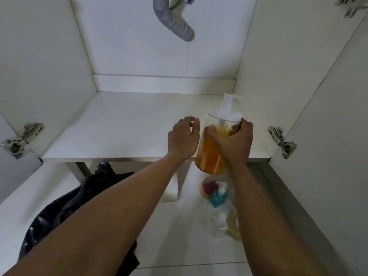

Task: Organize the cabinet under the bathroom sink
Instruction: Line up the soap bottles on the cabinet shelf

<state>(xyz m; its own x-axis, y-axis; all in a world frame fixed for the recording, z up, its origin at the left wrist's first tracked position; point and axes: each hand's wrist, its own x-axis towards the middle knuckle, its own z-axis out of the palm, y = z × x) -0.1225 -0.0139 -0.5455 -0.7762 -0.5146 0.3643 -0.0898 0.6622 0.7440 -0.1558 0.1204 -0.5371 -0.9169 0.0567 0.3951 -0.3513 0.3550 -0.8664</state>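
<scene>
Bottle (209, 154) with orange liquid and white pump (229, 108) is held tilted over the front edge of the cabinet shelf (119, 126), right side, its base past the edge. Right grip (233, 140) is wrapped round the bottle's upper body. Left grip (182, 139) is just left of the bottle, fingers loosely curled, holding nothing; can't tell if it touches. Grey hose (171, 18) hangs at the top. Dark cloth (79, 196) lies on the floor at left, a clear bag (219, 198) of small items below the bottle.

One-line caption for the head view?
Right hand grips an orange pump bottle at the cabinet floor edge; left hand open beside it.
</scene>
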